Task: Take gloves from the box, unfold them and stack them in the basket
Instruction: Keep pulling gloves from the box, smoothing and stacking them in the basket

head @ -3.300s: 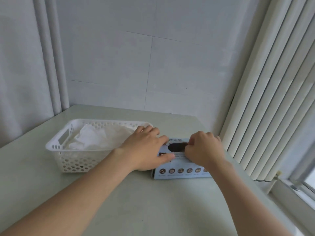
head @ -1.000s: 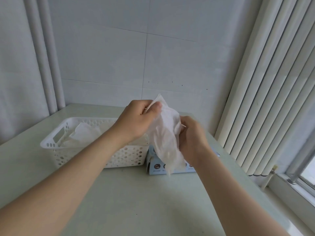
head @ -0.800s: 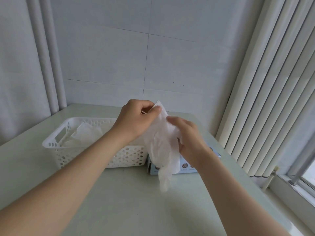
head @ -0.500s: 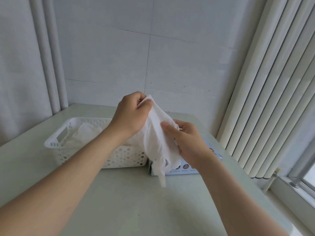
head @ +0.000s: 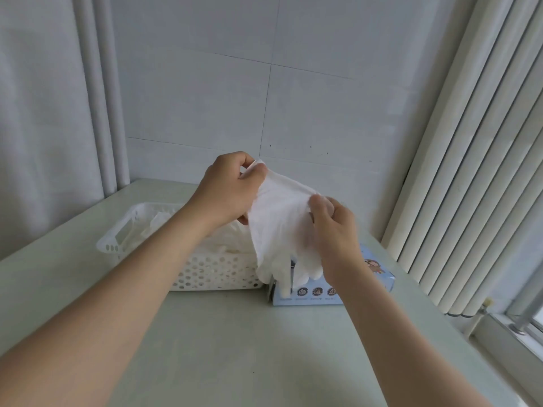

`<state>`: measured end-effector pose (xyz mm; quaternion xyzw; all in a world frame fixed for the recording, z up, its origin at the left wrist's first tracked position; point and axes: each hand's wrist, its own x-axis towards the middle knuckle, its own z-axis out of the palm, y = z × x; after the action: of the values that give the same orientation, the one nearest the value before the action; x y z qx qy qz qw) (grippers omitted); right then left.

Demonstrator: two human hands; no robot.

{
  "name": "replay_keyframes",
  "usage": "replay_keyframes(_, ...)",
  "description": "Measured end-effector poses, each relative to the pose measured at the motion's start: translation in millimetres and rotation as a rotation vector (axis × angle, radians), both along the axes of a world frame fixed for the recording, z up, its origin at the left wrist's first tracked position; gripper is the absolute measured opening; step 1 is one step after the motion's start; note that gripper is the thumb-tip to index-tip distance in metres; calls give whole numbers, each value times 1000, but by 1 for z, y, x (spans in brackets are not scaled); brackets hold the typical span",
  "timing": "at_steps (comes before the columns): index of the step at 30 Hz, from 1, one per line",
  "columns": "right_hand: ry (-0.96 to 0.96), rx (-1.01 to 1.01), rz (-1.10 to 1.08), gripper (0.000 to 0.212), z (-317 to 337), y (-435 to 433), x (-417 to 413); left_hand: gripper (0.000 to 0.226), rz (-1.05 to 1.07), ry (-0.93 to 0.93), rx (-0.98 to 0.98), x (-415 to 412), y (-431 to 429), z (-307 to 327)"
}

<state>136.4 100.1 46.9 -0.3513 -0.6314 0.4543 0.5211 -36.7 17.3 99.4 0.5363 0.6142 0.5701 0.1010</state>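
Spread wider than before, glove (head: 279, 221) hangs between left hand (head: 226, 192) and right hand (head: 335, 230), both pinching it.

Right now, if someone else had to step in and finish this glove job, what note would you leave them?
Left hand: pinches one top corner of the glove.
Right hand: pinches the other top edge.
The glove hangs spread out, fingers down, over the box and the right end of the basket.
Done: a pile of gloves lies in the basket; this glove is out of the box and looks unfolded.
Left: lay it flat on the pile, then pull the next one. How many remain in the box cannot be seen.
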Motion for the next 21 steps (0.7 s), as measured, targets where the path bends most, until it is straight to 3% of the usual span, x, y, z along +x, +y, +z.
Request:
replay_keyframes(4, -161, 213, -237, 32, 13, 2, -18, 27, -49, 36, -51, -8, -5, 2)
replay_keyframes(7, -303, 309, -291, 29, 20, 9, -32, 30, -6, 35, -90, -18, -9, 6)
replay_keyframes(11, -514, 456, -242, 30, 29, 20, -55, 45, 126, 119, -201, -41, -15, 7)
replay_keyframes(14, -632, 508, -153, 32, 33, 29, -77, 48, 180, 198, -389, -64, -23, 5)
replay_keyframes(21, -912, 589, -38, 29, 24, 33, -126, 56, 247, 187, -762, -106, -25, -17)
